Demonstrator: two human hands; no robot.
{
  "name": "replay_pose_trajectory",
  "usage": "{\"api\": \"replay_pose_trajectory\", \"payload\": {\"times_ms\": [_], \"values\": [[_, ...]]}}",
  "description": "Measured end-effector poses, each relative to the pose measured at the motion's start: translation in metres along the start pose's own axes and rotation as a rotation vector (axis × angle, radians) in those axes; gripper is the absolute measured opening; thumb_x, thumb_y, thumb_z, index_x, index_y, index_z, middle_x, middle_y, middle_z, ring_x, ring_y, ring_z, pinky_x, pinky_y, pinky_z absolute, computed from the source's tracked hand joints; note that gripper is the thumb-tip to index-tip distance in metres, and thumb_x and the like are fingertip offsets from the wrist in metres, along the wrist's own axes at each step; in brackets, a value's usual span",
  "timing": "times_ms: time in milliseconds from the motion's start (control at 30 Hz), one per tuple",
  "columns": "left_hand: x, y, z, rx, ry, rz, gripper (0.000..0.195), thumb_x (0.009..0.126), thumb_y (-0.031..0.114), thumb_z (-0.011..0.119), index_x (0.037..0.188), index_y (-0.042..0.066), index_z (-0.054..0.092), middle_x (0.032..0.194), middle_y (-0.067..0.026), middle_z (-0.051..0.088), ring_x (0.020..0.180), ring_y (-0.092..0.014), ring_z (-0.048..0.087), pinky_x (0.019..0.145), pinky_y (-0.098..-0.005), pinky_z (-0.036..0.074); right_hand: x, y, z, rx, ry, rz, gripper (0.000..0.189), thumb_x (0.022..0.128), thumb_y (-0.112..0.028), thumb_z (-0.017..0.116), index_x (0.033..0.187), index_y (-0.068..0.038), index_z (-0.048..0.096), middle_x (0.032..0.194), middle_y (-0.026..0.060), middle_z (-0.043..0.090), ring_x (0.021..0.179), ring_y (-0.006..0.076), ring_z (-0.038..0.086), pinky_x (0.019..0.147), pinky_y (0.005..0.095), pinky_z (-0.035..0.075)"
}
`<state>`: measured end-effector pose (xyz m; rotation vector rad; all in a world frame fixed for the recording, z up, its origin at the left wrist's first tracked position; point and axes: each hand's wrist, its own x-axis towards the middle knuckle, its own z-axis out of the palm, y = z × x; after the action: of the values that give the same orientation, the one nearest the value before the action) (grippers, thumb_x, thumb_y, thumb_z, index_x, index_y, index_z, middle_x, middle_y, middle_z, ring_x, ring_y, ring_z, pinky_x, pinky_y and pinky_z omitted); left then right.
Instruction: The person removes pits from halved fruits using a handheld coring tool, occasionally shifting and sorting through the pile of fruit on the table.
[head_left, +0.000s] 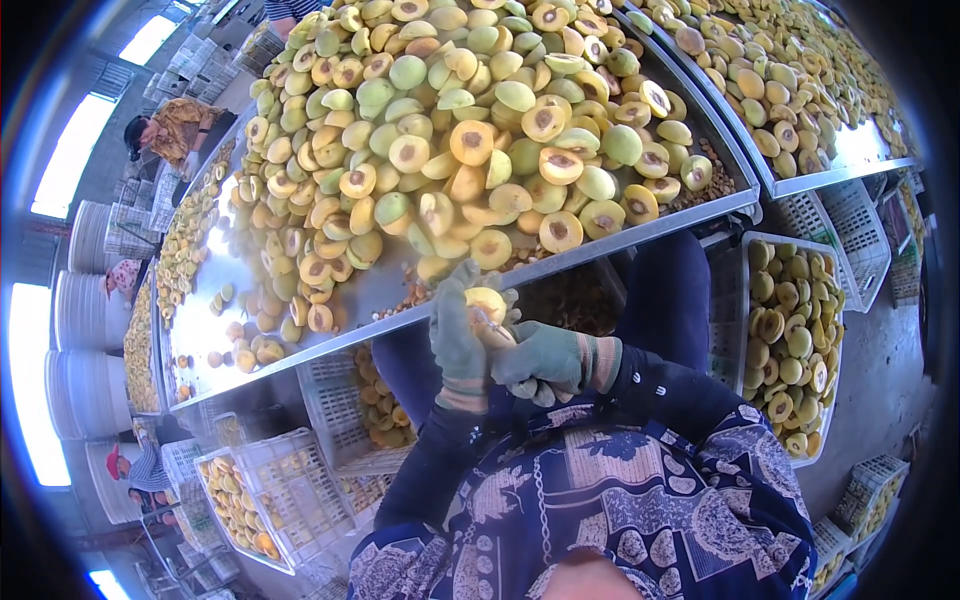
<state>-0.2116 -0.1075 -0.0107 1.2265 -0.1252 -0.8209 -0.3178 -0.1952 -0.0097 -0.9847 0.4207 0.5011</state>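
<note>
My left hand (457, 341), in a grey-green knit glove, holds a yellow peach half (486, 302) at the front rim of a metal-topped table. In the same kind of glove, my right hand (544, 360) grips a small metal pitting tool (491, 327) with its tip against the fruit. The tool's handle is hidden in my fist. Just beyond my hands, a large heap of halved peaches (420, 150) covers much of the metal table (397, 281). Many halves show brown pits or pit hollows.
Loose pits (525, 256) lie along the table's raised rim. A crate of peach halves (795, 337) stands at my right, another crate (300, 495) at my left. A second heaped table (847, 172) adjoins at upper right. A co-worker (176, 135) bends over the table's far left side.
</note>
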Motion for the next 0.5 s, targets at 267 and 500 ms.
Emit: {"api": "replay_pose_trajectory", "payload": {"times_ms": [267,500], "values": [[0.007,-0.02,-0.003,0.017,-0.136,0.336,0.035,0.091,0.018,0.055,0.12,0.0,0.054,0.105,-0.0163,0.062,0.083,-0.025,0.065,0.067,-0.0325,0.057,-0.001,0.024,-0.012,0.733,-0.621,-0.186,0.025,0.096,-0.017,0.047,0.094,0.006,0.057,0.05,-0.0042,0.048,0.033,0.0063,0.041,0.032,0.0199,0.036],[0.006,0.003,-0.033,0.671,-0.027,0.845,0.033,0.09,0.019,0.059,0.113,-0.003,0.057,0.095,-0.01,0.065,0.079,-0.017,0.064,0.067,-0.0279,0.055,-0.017,0.014,-0.008,0.754,-0.59,-0.303,0.024,0.094,-0.014,0.049,0.094,0.01,0.055,0.045,-0.0033,0.044,0.031,0.0053,0.039,0.03,0.0194,0.033]]}}
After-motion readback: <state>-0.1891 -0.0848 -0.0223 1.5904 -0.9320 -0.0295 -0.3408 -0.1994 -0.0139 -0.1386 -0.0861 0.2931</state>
